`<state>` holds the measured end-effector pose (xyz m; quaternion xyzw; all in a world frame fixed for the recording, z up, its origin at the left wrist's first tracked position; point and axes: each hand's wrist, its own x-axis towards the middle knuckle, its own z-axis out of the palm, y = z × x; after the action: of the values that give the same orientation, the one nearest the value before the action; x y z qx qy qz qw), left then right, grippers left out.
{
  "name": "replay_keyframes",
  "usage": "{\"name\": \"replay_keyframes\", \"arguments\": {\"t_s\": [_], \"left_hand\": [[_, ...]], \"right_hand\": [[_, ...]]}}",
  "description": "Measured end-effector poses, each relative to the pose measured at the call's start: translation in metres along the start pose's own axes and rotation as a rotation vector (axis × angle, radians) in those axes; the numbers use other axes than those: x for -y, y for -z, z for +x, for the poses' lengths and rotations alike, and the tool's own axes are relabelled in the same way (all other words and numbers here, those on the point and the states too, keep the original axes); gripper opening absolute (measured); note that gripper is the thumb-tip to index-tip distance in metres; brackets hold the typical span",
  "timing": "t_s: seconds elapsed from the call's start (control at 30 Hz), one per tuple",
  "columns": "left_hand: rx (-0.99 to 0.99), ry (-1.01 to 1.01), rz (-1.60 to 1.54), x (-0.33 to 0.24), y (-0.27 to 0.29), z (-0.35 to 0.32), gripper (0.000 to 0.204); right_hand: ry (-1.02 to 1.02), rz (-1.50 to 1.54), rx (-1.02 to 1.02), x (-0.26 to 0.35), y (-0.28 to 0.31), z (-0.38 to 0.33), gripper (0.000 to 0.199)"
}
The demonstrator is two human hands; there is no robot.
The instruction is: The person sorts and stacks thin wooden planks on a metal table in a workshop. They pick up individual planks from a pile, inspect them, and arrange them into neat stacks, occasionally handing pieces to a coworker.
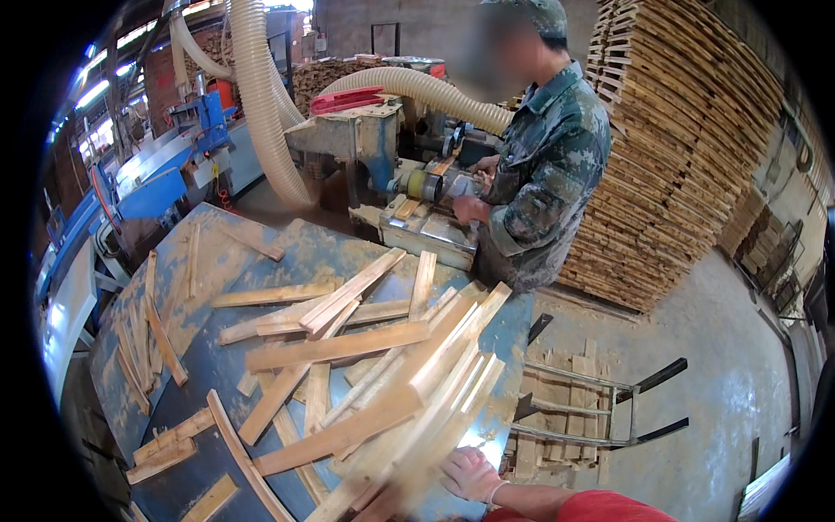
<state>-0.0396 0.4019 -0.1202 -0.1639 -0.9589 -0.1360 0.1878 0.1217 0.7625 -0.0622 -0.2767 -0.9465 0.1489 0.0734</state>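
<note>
Centrally, wooden strips (337,346) lie heaped on the blue table (200,339). Beside them, near its edge, your right hand (472,475) has bent fingers; whether they grip anything cannot be told. Beyond, a camouflage-clad co-worker (557,165) stands at a machine (346,139).

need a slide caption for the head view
Right hand beside wooden strips strewn across a blue table, with a co-worker standing at a machine beyond.
</note>
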Motion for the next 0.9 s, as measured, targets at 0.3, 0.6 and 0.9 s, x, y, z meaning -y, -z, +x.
{"name": "replay_keyframes", "arguments": {"t_s": [0.3,0.6,0.9], "left_hand": [[-0.023,0.016,0.033,0.024,0.012,0.006,0.029],[-0.049,0.013,0.076,-0.027,0.055,0.037,0.026],[-0.088,0.012,0.1,-0.034,0.051,0.023,0.024]], "right_hand": [[-0.003,0.015,0.034,-0.001,-0.001,0.0,0.054],[0.015,-0.007,0.024,-0.001,0.002,0.001,0.054],[-0.012,-0.01,0.069,0.003,0.008,0.004,0.055]]}}
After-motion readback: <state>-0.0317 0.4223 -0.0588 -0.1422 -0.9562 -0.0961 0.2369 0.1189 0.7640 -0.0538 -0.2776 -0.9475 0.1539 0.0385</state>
